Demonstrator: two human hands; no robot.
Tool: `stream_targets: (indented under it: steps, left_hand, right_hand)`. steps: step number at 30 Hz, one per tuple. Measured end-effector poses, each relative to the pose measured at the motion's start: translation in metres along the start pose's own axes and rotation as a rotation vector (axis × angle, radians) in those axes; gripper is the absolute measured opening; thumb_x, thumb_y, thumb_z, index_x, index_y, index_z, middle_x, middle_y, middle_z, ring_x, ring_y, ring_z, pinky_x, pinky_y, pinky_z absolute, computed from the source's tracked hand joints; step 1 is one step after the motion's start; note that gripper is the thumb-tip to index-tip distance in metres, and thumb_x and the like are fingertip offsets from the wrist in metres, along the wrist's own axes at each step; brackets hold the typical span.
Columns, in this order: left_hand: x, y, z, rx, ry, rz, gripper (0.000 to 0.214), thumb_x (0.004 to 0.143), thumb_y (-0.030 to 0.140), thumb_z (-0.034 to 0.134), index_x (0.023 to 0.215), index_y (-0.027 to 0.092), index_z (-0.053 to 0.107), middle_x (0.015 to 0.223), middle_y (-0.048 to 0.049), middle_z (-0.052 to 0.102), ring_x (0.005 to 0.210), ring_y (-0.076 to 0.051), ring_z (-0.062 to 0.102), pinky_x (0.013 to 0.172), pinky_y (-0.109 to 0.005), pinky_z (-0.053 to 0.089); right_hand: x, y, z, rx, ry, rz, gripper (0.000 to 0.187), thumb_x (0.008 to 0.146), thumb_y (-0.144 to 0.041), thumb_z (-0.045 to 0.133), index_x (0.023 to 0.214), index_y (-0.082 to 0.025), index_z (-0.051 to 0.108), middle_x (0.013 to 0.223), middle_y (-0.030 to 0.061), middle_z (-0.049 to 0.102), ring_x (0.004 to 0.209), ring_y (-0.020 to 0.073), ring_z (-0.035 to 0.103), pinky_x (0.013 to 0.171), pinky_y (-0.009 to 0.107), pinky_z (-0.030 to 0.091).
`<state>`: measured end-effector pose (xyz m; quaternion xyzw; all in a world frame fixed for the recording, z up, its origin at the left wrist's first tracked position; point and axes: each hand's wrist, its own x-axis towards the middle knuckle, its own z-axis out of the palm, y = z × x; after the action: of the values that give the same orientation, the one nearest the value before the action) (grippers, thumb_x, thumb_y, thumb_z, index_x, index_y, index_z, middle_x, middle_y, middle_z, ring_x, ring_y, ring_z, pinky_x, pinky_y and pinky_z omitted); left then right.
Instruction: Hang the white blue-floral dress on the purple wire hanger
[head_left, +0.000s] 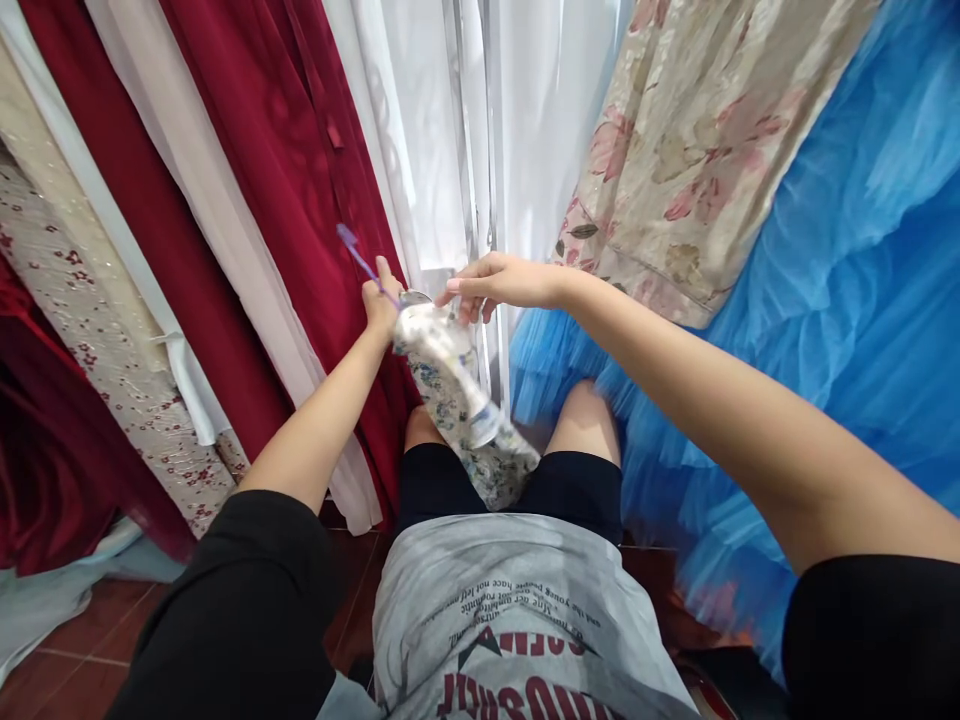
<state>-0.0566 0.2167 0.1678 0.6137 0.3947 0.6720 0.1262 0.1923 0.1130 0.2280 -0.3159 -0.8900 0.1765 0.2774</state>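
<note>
Forward reach is limited by the white cloth (544, 120), the left by the red cloth (281, 190) behind the left hand (382, 300), the right by the flowered dress (705, 140) and blue skirt (847, 270). The drop between the thighs (587, 425) is partly filled by the hanging patterned cloth (444, 390). Passage is left over the right one, between that cloth and the right forearm (667, 355).

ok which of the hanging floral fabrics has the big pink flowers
The beige floral fabric at right, beside the blue tulle; the left floral fabric has small red flowers.
</note>
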Motion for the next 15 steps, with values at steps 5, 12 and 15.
stream_targets:
  steps: [5, 12, 15]
  left_hand:
    - [-0.026, 0.051, 0.023, -0.490, -0.235, -0.205, 0.067, 0.097, 0.069, 0.035, 0.052, 0.020, 0.040, 0.059, -0.0039, 0.054, 0.052, -0.012, 0.053, 0.055, -0.026, 0.044]
    - [-0.062, 0.122, 0.056, -0.747, -0.646, -0.200, 0.029, 0.085, 0.034, 0.073, 0.106, 0.015, 0.065, 0.110, -0.0081, 0.071, 0.111, -0.023, 0.069, 0.103, -0.039, 0.050]
    - [-0.058, 0.100, 0.043, -0.712, -0.640, -0.278, 0.031, 0.085, 0.024, 0.071, 0.114, 0.013, 0.065, 0.117, -0.0116, 0.072, 0.118, -0.029, 0.065, 0.109, -0.048, 0.046]
  right_hand:
    - [-0.007, 0.028, 0.015, -0.170, 0.253, 0.021, 0.051, 0.088, -0.042, 0.069, 0.129, -0.012, 0.064, 0.116, 0.0159, 0.070, 0.099, 0.0259, 0.065, 0.090, 0.037, 0.050]
    - [-0.056, 0.054, 0.018, -0.181, 0.477, -0.087, 0.038, 0.094, -0.045, 0.051, 0.072, -0.016, 0.062, 0.060, -0.0013, 0.050, 0.062, 0.0140, 0.048, 0.062, 0.026, 0.038]
    - [-0.095, 0.081, -0.001, -0.089, 0.736, -0.039, 0.037, 0.089, -0.045, 0.058, 0.065, -0.017, 0.059, 0.061, -0.0013, 0.051, 0.063, 0.0139, 0.048, 0.061, 0.025, 0.038]
